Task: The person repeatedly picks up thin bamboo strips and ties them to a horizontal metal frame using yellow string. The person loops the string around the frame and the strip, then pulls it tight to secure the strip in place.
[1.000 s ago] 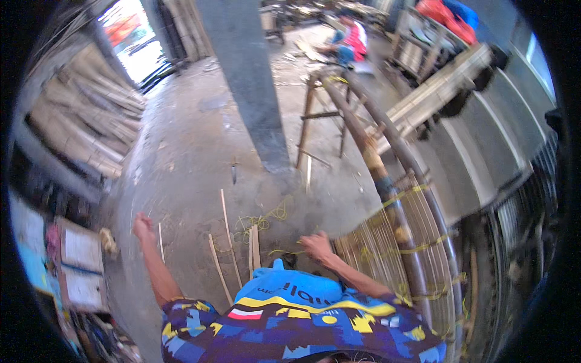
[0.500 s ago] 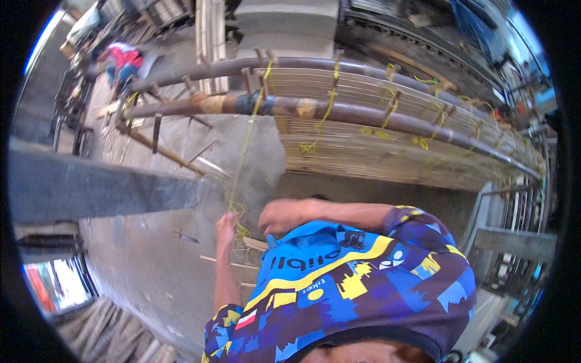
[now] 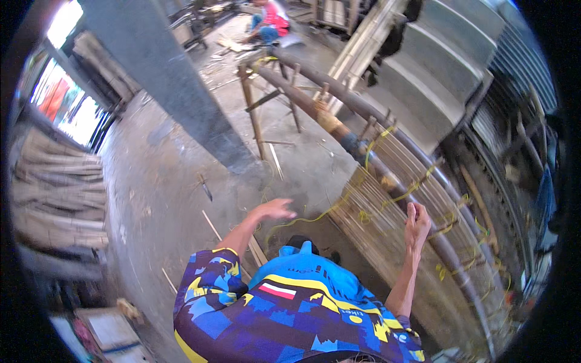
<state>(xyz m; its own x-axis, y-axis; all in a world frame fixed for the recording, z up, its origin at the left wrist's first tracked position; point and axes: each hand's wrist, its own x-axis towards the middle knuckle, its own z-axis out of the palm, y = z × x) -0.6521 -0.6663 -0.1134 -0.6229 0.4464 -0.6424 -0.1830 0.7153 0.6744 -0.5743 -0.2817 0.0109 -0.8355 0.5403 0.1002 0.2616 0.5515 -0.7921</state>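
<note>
My left hand point(image 3: 274, 209) is in front of my body above the concrete floor, its fingers stretched out and somewhat blurred. Out to the right, my right hand point(image 3: 417, 222) is raised at the near brown pipe point(image 3: 387, 175), fingers curled together; what they hold, if anything, is hidden. A loose yellow string point(image 3: 330, 211) trails from below my left hand across toward the hanging thin slats point(image 3: 369, 212). More yellow string loops hang along the pipes, tied at intervals. A second, parallel pipe point(image 3: 357, 100) lies behind the near one.
A grey pillar point(image 3: 175, 78) stands to the left. Wooden legs point(image 3: 251, 112) hold up the pipes' far end. Concrete steps point(image 3: 417, 66) rise behind. Another person in red point(image 3: 275, 21) crouches far off. Bundled slats point(image 3: 57, 187) lie at the left; a knife-like tool point(image 3: 206, 187) rests on the floor.
My view has swung left, tilting the pipes. My left hand, earlier closed on the taut yellow string, is open and the string hangs slack. My right hand moved from my chest out to the pipe.
</note>
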